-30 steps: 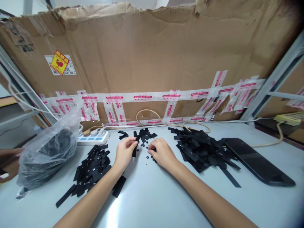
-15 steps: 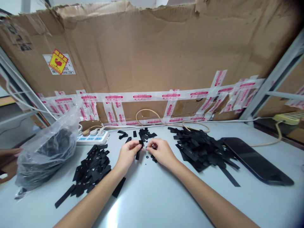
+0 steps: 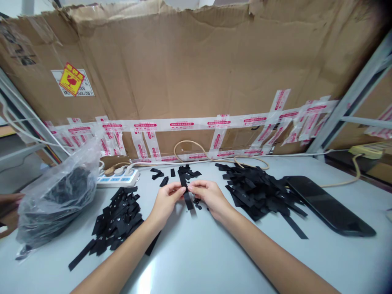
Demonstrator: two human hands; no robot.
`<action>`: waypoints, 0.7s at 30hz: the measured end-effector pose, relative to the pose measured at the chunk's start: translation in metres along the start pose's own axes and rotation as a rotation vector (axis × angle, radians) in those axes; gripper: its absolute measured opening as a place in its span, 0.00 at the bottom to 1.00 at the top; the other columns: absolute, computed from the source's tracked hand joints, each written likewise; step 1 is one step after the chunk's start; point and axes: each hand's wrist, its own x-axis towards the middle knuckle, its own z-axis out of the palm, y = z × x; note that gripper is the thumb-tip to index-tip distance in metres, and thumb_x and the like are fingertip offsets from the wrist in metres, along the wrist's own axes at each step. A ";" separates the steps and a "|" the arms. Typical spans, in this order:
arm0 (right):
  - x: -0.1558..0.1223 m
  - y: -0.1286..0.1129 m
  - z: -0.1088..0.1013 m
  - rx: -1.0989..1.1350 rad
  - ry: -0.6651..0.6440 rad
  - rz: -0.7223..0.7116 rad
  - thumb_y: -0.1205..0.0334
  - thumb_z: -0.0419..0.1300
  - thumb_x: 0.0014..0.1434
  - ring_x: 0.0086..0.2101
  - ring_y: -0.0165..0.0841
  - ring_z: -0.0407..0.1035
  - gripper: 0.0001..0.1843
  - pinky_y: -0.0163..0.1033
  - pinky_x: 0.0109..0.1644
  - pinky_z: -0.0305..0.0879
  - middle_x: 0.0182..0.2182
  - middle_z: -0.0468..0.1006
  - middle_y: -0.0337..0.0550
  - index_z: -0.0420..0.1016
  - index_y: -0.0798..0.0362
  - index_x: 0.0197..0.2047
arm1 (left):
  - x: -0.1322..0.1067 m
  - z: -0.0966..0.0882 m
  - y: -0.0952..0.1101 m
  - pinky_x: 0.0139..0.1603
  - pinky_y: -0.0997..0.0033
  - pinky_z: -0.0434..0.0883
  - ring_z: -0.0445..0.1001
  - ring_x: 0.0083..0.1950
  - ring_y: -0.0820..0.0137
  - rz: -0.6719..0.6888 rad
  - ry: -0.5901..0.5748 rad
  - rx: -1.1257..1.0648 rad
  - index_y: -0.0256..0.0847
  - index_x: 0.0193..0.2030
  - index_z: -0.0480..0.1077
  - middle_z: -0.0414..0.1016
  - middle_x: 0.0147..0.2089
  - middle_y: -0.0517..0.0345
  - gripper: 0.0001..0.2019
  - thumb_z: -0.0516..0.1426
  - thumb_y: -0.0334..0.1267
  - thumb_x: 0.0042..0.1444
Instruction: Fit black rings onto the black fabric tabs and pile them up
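Note:
My left hand [image 3: 166, 201] and my right hand [image 3: 207, 195] meet over the middle of the grey table [image 3: 199, 257], fingertips pinched together on one black strip [image 3: 187, 195] that hangs down between them. Whether the right fingers also pinch a small ring against the strip I cannot tell. A few small black rings [image 3: 197, 204] lie on the table just under the right hand. A heap of black strips [image 3: 119, 218] lies left of my left forearm. A bigger heap of black strips [image 3: 260, 192] lies to the right of my right hand.
A clear plastic bag of black parts [image 3: 55, 200] sits at the left, with another person's hand [image 3: 9, 210] at the frame edge beside it. A white power strip [image 3: 118, 176], cables, short black offcuts [image 3: 180, 172] and a taped cardboard wall [image 3: 196, 81] stand behind. A long black panel [image 3: 327, 206] lies right.
Both hands came together and drew slightly nearer to me; the black strip, earlier held only by the left hand, is now pinched by both and hangs more upright.

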 end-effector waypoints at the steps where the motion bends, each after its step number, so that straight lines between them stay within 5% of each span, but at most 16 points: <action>1: 0.001 0.000 0.000 0.011 0.005 0.010 0.62 0.65 0.38 0.28 0.28 0.65 0.09 0.35 0.34 0.58 0.25 0.74 0.40 0.74 0.57 0.26 | 0.000 0.000 0.000 0.38 0.70 0.69 0.72 0.32 0.70 -0.001 -0.002 -0.001 0.34 0.30 0.73 0.76 0.30 0.54 0.13 0.64 0.39 0.38; 21: -0.005 -0.010 -0.005 -0.122 -0.072 -0.031 0.59 0.65 0.39 0.25 0.26 0.59 0.10 0.34 0.29 0.52 0.25 0.73 0.39 0.75 0.56 0.25 | 0.001 -0.001 -0.006 0.30 0.74 0.63 0.64 0.25 0.75 0.092 -0.041 0.185 0.36 0.25 0.67 0.65 0.21 0.63 0.12 0.61 0.43 0.41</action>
